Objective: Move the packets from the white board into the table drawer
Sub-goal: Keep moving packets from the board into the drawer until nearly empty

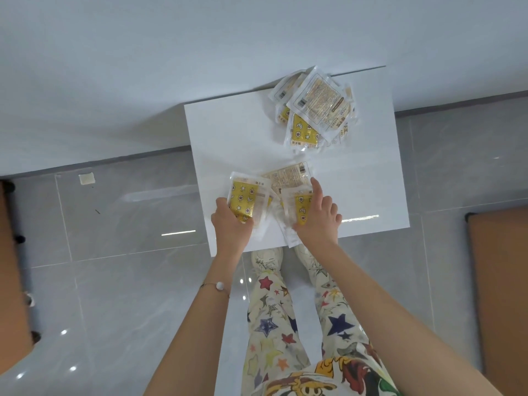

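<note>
Packets (314, 110) were crinkled glossy clear plastic, white board (243, 132) looked smooth with a faint sheen, grey floor tiles (114, 224) shone glossy, trousers (271, 324) were printed cloth.

floor (114, 281): grey glossy tiles | white board (357, 181) lay flat on it, far edge at the wall (171, 52) | on board, far right: loose pile of packets (314, 110), overlapping | nearer the front: tan packet (288, 175) flat | on tiles left of board: small pale scrap (86, 178)

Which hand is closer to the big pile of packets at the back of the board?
Right. The right hand is directly in front of the pile; the left hand sits off to the left, farther away.
</note>
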Tool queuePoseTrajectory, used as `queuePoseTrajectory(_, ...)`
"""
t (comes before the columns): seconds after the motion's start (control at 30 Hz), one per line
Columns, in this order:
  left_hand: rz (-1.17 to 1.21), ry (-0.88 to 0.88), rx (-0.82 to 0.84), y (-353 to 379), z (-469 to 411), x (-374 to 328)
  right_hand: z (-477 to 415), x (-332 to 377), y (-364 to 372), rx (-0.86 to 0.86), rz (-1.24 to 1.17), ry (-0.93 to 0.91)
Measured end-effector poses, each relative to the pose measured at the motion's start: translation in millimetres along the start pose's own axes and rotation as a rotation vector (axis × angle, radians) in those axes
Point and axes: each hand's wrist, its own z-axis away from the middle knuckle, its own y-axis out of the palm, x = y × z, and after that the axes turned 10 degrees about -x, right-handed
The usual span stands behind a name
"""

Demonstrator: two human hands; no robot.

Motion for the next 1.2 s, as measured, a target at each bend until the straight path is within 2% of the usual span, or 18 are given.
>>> queuePoseTrajectory(0.3, 0.194, -0.135, 0.002, -5.9, 18.1, -10.3, -5.5, -0.2, -25.5, 0.127, -0.552, 0.124)
queuePoseTrajectory(0.5, 0.455, -0.259, 0.005, -23.2, 34.0, -12.6, -0.9, 5.1, -49.5, 0.276, -0.750, 0.168)
queuePoseTrajectory(0.63, 0.599, -0.260, -0.042, -63.9, 59.2, -25.4, 13.0, 20.0, -98.9, 0.272, -0.828, 0.117)
queuePoseTrajectory(0.97, 0.850, -0.236, -0.199, -193.8, 155.7, -59.7, 81.0, 85.5, -234.1, 0.312, -0.743, -0.144)
queuePoseTrajectory(1.07, 0.989, -0.306, -0.277, -230.6, 192.7, -48.5, 111.8, 106.9, -253.8, 0.342, -0.687, -0.206)
queuePoseTrajectory(1.2, 1.107, -0.355, -0.390, -272.3, 240.0, -15.6, 156.5, 142.7, -260.2, 0.481, -0.576, -0.332)
